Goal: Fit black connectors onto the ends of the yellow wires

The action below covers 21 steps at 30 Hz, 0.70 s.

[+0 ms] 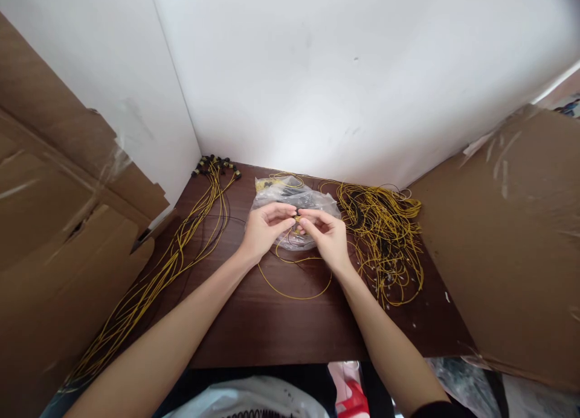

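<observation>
My left hand (268, 226) and my right hand (327, 232) meet at the middle of the table, fingertips pinched together. Between them is a small black and yellow connector (297, 217), mostly covered by my fingers. A thin yellow cable (296, 298) loops on the table just below my hands and seems to run up to them. Right behind my hands lies a clear plastic bag (290, 194) with yellow and black pieces in it.
A bundle of yellow cables with black-and-yellow ends (212, 167) stretches along the left. To the right is a tangled heap of yellow and black cables (385, 237). Cardboard (58, 225) stands at the left, more cardboard (507, 237) at the right, a white wall (317, 73) behind.
</observation>
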### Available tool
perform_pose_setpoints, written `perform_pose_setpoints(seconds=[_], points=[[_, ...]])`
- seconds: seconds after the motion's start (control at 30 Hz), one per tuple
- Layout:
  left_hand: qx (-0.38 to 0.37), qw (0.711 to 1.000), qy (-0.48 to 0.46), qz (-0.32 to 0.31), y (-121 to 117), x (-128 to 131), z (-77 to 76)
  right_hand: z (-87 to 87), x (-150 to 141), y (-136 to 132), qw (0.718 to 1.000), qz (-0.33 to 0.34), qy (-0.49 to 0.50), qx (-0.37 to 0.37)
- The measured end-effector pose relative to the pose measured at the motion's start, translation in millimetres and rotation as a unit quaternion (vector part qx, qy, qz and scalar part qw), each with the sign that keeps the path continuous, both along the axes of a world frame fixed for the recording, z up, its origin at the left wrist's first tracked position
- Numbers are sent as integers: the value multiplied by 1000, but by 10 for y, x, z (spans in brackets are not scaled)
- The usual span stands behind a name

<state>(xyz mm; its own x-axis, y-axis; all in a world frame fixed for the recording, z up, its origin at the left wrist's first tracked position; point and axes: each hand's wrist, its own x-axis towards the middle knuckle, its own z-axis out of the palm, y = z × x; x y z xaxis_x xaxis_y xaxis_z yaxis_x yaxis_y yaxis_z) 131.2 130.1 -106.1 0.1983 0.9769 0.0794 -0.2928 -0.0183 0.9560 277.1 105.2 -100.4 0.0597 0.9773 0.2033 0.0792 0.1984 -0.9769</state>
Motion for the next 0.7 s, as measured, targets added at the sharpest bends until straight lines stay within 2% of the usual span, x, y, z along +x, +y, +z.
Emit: perform_pose_setpoints(seconds=[0.17,0.3,0.43,0.57,0.7], points=[[40,997,56,-24,13,9,-59,-24,-11,6,1000,2,13,-8],[44,997,69,13,27,-10,-41,1,10,6,1000,-10,-9,4],[24,996,55,61,55,-39,-6,27,106,17,989,-35,-137,32],[17,996,39,83,71,-42,-20,16,199,46,951,-59,-296,58],[5,994,61,88,68,-40,-37,-23,215,61,930,-47,-356,75]])
